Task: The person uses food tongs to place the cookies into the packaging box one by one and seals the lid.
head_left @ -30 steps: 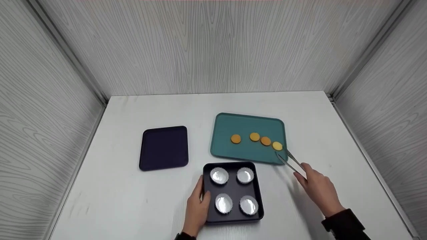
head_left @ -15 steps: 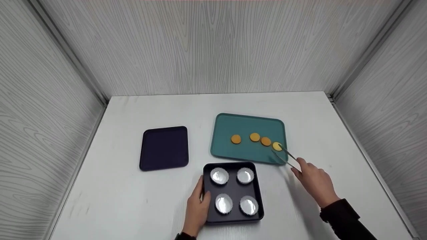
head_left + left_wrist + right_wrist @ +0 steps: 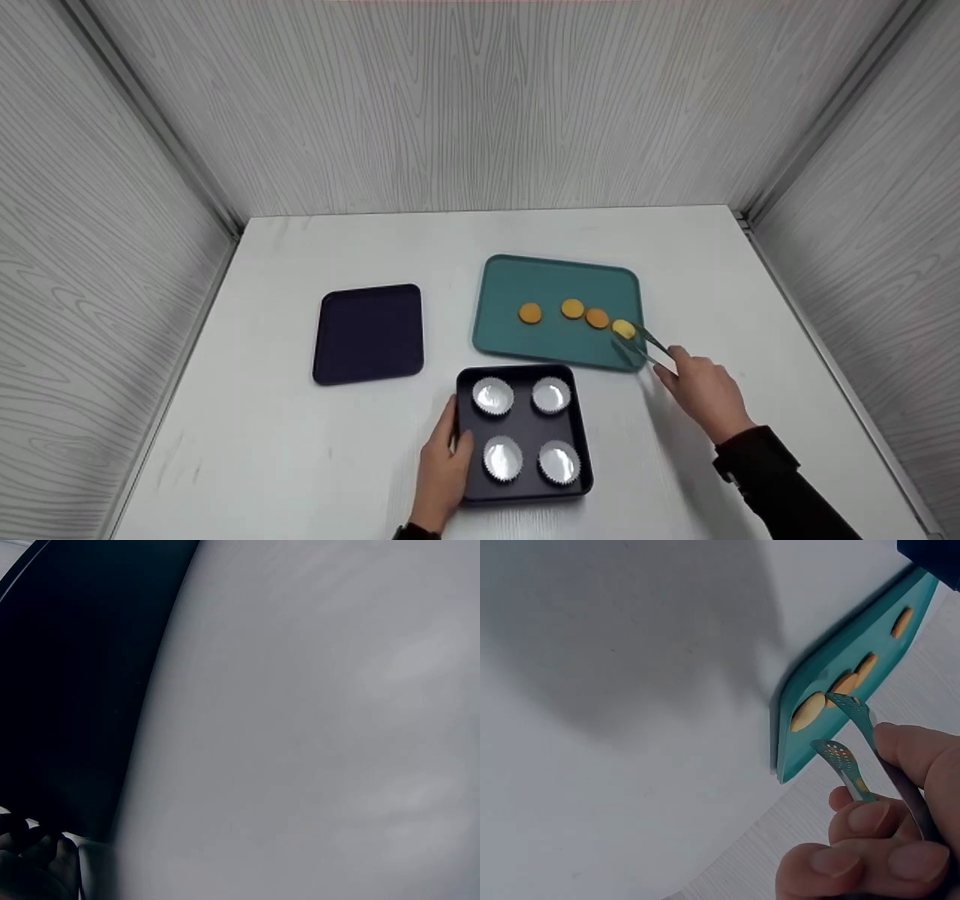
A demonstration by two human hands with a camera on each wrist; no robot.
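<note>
My left hand (image 3: 442, 465) grips the left wall of a dark square baking pan (image 3: 531, 484), thumb over the rim. Several white fluted baking cups (image 3: 503, 458) sit in it. In the left wrist view the pan's dark side (image 3: 82, 682) fills the upper left. My right hand (image 3: 706, 394) holds metal tongs (image 3: 889, 765) with perforated tips. Those tips are spread either side of a pale yellow cookie (image 3: 623, 328) at the right end of a teal tray (image 3: 525, 274). Several more round orange-yellow cookies (image 3: 530, 313) lie left of it on the tray.
A flat dark square tray (image 3: 368, 334) lies on the white table (image 3: 262, 442) left of the teal tray. Grey wood-grain panels (image 3: 465, 105) stand along the back and both sides.
The right hand has moved slightly left and up with the tongs, whose tips have shifted onto and around the right-end cookie. The left hand and the pan stay in place.
</note>
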